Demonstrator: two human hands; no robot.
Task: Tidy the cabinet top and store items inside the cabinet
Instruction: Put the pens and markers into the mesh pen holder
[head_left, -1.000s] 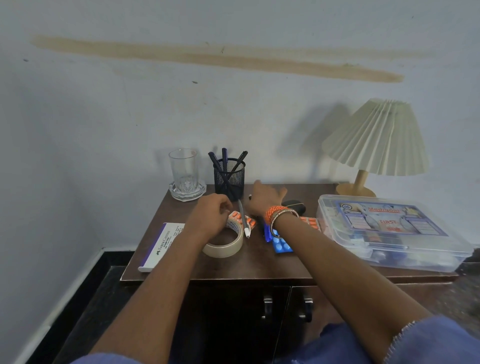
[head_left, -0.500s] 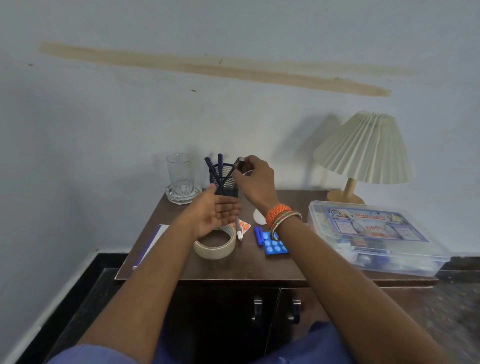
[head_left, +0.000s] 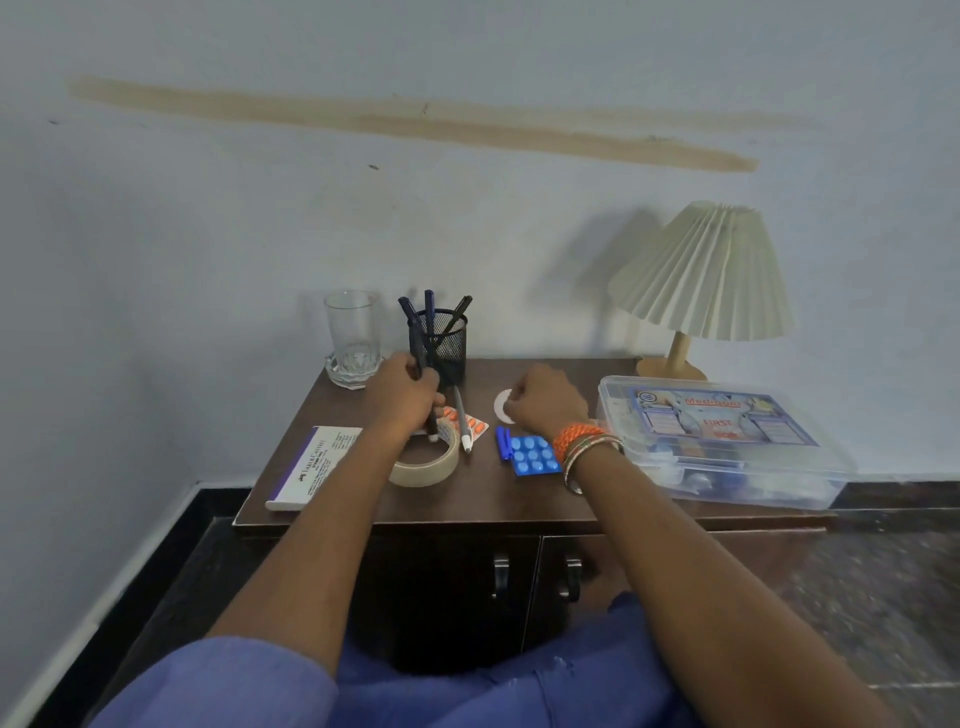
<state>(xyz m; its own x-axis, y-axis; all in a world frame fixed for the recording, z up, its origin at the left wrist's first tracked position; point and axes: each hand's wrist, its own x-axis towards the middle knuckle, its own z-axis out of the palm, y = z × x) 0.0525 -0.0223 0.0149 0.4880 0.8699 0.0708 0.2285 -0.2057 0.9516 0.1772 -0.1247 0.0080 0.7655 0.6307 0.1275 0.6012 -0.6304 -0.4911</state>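
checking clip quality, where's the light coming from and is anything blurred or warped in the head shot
Head view: the lamp throws a soft shadow up and left on the wall, so light seems to come from the right; the floor at lower right is smeared; the wide lens bows the cabinet top slightly; both hands stay fairly sharp.

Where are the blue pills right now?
In the head view, the blue pill strip lies flat on the cabinet top, near the front, just left of the right hand's wrist, with a blue cap beside it.

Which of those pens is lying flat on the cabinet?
The white-tipped pen between the tape roll and the blue pills. The others stand in the mesh cup or are gripped by the left hand.
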